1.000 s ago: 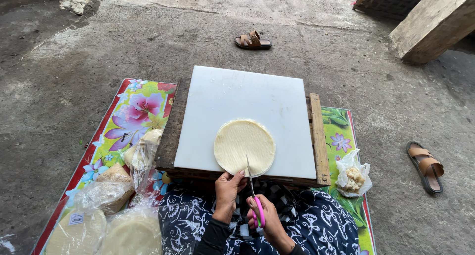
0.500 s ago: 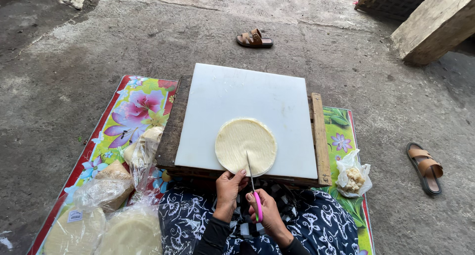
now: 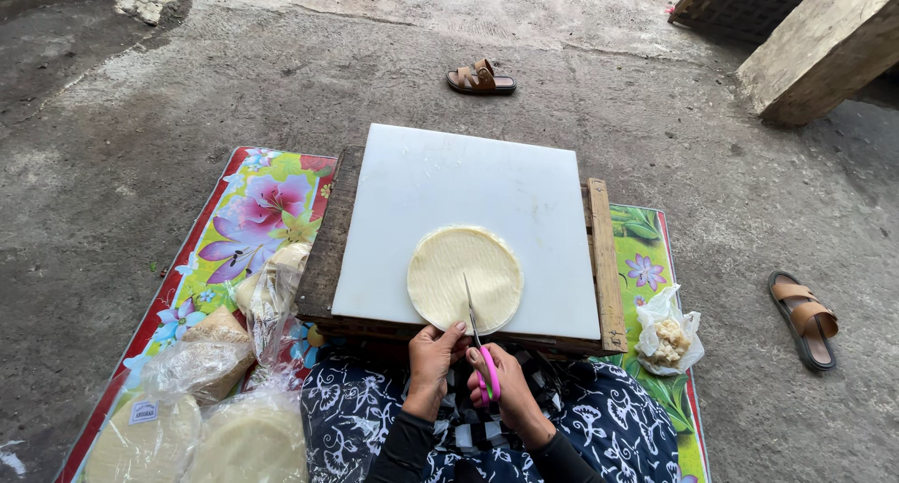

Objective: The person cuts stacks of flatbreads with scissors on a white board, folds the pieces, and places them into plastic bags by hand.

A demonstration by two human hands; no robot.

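Note:
A round pale wrapper (image 3: 465, 277) lies flat on a white cutting board (image 3: 468, 193), near the board's front edge. My right hand (image 3: 506, 389) grips pink-handled scissors (image 3: 478, 338) whose blades reach into the wrapper's near edge. Beside it, my left hand (image 3: 433, 356) pinches the wrapper's near rim with its fingertips. Both hands sit just in front of the board, over my patterned dark lap.
The board rests on a low wooden table (image 3: 604, 258) over a floral mat (image 3: 248, 225). Plastic bags of round wrappers (image 3: 201, 427) lie at the left. A small bag of crumbs (image 3: 667, 338) sits right. Sandals (image 3: 480, 78) (image 3: 803, 316) and a wooden beam (image 3: 824, 47) lie on the concrete.
The scissors' blades have moved a little further into the wrapper's near edge. Both hands stay in nearly the same place.

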